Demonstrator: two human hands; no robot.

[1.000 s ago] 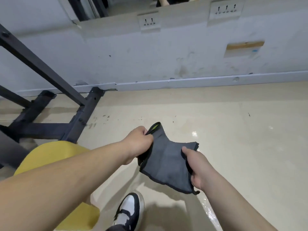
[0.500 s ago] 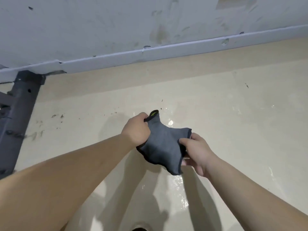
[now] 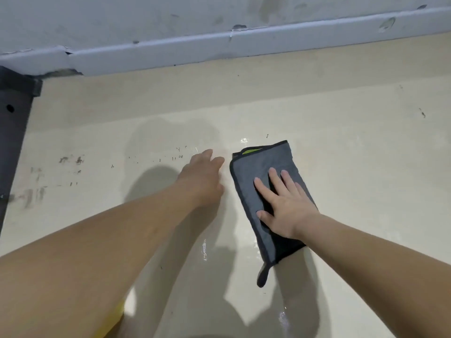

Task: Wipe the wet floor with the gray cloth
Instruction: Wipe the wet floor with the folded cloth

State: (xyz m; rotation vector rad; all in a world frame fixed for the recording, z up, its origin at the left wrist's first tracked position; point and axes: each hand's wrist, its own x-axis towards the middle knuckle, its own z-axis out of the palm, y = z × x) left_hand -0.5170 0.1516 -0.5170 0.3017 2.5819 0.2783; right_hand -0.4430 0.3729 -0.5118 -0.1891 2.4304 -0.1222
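The gray cloth [image 3: 253, 176] lies folded and flat on the beige floor [image 3: 353, 154], with a black hem, a green tag at its far end and a small loop at its near end. My right hand [image 3: 283, 203] presses palm-down on the cloth with the fingers spread. My left hand [image 3: 202, 176] is just left of the cloth, off it, fingers loosely apart and holding nothing. Wet glints [image 3: 203, 250] show on the floor near the cloth and toward me.
A white skirting board [image 3: 219, 45] runs along the grey wall at the back. A dark metal frame foot [image 3: 14, 123] stands on the floor at the far left. Dark scuff marks [image 3: 73, 159] dot the floor left of my hands. A yellow edge [image 3: 117, 315] shows at bottom.
The cloth, held bunched in both hands above the floor, now lies flat on it. My left hand has let go; my right hand rests flat on top. The view has tilted down.
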